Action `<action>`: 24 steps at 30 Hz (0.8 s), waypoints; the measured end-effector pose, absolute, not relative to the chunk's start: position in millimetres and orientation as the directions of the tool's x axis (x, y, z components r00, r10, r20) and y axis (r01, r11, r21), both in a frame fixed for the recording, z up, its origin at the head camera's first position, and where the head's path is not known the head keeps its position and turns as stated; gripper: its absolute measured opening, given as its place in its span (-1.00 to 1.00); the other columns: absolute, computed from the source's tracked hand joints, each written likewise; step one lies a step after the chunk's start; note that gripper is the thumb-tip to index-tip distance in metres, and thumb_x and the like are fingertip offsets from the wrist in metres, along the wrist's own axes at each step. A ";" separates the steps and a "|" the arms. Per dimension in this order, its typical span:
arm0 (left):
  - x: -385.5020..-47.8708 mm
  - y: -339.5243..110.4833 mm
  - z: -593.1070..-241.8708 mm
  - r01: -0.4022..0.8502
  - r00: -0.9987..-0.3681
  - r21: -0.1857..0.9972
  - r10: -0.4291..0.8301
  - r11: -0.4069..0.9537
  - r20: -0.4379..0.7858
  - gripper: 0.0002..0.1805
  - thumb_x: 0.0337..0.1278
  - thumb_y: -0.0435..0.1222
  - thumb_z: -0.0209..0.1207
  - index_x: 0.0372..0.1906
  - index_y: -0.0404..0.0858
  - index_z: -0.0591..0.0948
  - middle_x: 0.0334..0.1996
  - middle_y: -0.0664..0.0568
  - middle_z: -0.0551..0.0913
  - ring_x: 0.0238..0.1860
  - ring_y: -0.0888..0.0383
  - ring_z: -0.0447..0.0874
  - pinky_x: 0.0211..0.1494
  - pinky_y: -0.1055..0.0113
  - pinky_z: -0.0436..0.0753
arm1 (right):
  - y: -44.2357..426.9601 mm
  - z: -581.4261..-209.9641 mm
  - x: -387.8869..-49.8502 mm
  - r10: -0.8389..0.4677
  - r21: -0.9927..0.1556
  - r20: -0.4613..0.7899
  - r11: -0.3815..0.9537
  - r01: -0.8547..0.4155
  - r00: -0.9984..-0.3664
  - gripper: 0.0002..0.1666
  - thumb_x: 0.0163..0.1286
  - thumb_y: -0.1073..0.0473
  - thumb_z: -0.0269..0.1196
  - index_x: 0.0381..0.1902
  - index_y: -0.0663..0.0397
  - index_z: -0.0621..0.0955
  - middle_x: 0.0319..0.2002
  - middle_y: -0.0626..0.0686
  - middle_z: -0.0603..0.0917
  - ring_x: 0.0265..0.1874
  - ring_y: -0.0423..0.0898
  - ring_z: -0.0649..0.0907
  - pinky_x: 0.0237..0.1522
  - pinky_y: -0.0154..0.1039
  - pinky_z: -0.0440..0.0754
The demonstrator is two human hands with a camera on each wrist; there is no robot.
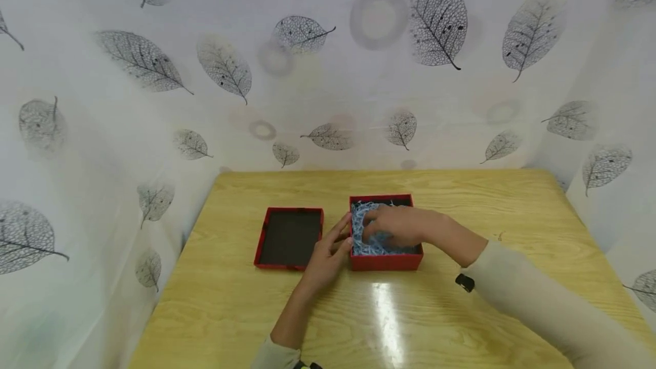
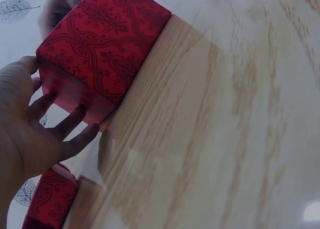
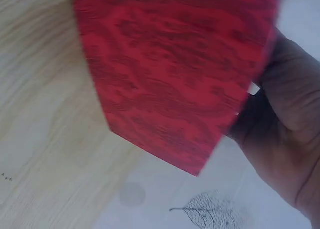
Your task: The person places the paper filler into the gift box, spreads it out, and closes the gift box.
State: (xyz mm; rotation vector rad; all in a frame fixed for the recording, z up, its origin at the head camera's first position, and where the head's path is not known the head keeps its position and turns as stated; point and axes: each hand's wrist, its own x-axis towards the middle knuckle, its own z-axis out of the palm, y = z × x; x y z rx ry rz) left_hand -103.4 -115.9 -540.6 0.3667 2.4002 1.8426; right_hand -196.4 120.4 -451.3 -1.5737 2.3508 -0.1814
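Note:
A red box [image 1: 385, 262] with a dark floral pattern stands on the table, filled with blue shredded paper [image 1: 365, 248]. My left hand [image 1: 328, 258] rests against the box's left side. In the left wrist view its fingers [image 2: 70, 123] are spread and fairly straight along the red wall. My right hand [image 1: 397, 225] reaches over the right rim into the box, fingers down in the shredded paper. The right wrist view shows part of this hand [image 3: 295, 114] behind the box's patterned wall [image 3: 175, 79]. Its fingertips are hidden there, so their grip cannot be made out.
Left of the box lies its red lid [image 1: 289, 238], dark inside turned up, close to my left hand. Both stand on a wooden table [image 1: 215, 312]. A leaf-printed white sheet [image 1: 328, 84] hangs behind and at the sides.

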 end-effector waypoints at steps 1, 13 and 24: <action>-102.7 -116.2 -541.7 0.132 -0.967 0.961 0.245 0.244 0.070 -0.35 0.68 -0.18 0.06 0.69 0.18 0.21 0.59 0.03 0.35 0.40 -0.13 0.56 0.32 -0.15 0.62 | 122.4 -447.8 -197.1 -0.922 -0.310 -0.148 0.386 -0.869 -0.357 -0.53 0.39 0.30 0.46 0.20 -0.20 0.73 0.28 0.04 0.63 0.22 0.08 0.64 0.15 -0.02 0.72; -101.0 -116.7 -541.4 0.153 -0.960 0.958 0.268 0.242 0.085 -0.35 0.67 -0.09 0.07 0.70 0.17 0.20 0.59 0.06 0.34 0.42 -0.07 0.54 0.31 -0.04 0.65 | 112.8 -469.5 -192.1 -0.839 -0.266 -0.236 0.542 -0.798 -0.491 0.09 0.22 0.02 0.62 0.62 0.03 0.36 0.61 0.23 0.28 0.52 0.31 0.36 0.33 0.21 0.57; -95.1 -114.9 -509.9 0.143 -0.958 0.965 0.276 0.218 0.080 -0.35 0.66 -0.28 0.07 0.69 -0.11 0.22 0.61 -0.10 0.30 0.40 -0.21 0.54 0.31 -0.17 0.63 | 106.4 -468.4 -191.5 -0.819 -0.203 -0.273 0.562 -0.802 -0.505 -0.01 0.27 0.15 0.58 0.60 -0.01 0.40 0.59 0.19 0.34 0.51 0.30 0.39 0.30 0.25 0.59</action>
